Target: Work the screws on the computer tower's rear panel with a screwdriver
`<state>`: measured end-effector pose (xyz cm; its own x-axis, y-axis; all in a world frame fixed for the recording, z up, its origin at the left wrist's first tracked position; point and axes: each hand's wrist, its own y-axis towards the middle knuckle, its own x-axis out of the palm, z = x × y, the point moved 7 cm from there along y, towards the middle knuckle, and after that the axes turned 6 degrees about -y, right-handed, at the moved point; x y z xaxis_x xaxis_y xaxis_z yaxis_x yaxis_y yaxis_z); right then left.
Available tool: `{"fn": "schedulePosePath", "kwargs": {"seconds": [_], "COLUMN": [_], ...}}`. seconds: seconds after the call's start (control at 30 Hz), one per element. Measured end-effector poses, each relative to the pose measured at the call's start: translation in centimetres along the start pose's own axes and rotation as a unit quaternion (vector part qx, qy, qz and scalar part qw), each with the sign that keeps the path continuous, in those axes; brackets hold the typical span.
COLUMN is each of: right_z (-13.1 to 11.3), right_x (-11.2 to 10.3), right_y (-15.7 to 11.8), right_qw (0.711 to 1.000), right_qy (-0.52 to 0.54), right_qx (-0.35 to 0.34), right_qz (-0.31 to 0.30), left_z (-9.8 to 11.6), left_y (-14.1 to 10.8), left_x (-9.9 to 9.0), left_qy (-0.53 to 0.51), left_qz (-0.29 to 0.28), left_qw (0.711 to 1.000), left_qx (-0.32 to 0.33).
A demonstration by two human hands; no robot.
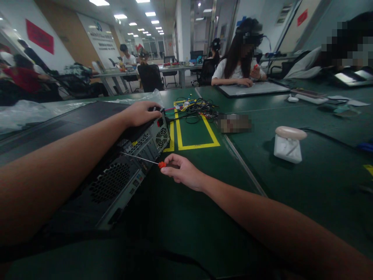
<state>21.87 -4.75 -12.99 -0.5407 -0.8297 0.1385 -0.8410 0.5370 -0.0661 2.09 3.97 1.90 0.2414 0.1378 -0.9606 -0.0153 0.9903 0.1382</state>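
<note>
A black computer case [112,182] lies on its side on the green table, its rear panel with vents, ports and a fan grille facing right. My left hand [144,112] rests on the case's top near the far rear corner, thumb along the edge and the other fingertips partly hidden. In my right hand [180,171] is a screwdriver [162,165] with a red and dark handle, pinched between thumb and fingers. Its long thin shaft points left, with the tip at the upper edge of the rear panel.
Bundled cables [201,107] lie beyond the case near yellow tape rectangles [198,147]. A white stand with a pink oval top [288,146] is at right. Across the table, a person [239,58] leans over a flat panel [253,89]. Plastic wrap [26,112] is at left.
</note>
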Motion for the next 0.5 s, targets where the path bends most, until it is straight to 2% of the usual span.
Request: {"fn": "schedulePosePath", "kwargs": {"seconds": [0.5], "right_z": [0.35], "right_x": [-0.21], "right_y": [0.54], "right_qw": [1.000], "right_qy": [-0.004], "right_qx": [-0.025], "right_qz": [0.004], "left_z": [0.09], "left_y": [-0.11], "left_x": [-0.07], "left_qy": [0.000], "left_qz": [0.010], "left_qw": [1.000], "left_qx": [-0.004]}}
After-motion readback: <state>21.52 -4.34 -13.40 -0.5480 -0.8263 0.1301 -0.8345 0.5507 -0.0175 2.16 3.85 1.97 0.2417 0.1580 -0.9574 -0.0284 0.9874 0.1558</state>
